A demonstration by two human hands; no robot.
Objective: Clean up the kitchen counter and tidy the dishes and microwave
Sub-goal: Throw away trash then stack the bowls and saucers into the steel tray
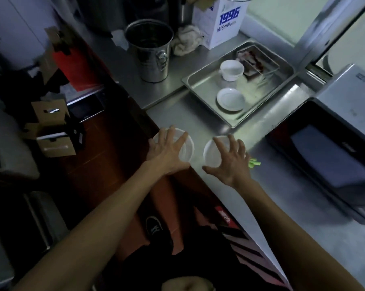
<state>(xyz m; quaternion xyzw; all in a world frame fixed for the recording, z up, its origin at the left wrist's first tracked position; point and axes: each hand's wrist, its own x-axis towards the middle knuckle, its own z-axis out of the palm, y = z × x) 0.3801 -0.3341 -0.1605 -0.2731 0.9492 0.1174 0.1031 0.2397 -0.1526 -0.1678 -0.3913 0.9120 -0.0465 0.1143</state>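
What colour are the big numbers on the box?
Blue, on the white box, seen in the head view.

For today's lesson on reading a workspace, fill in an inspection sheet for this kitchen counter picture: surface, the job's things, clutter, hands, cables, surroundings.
Surface: steel counter, mostly bare near its front edge.
Job's things: two clear plastic containers, the left container partly past the counter edge, the right container on the counter; steel tray holding a white bowl, a white saucer and a skewer dish; microwave, door shut.
Clutter: green bits, crumpled cloth, white box, metal bucket.
Hands: left hand spread over the left container; right hand spread over the right one; grip cannot be told.
Cables: nothing seen.
Surroundings: cardboard boxes on the dim floor.
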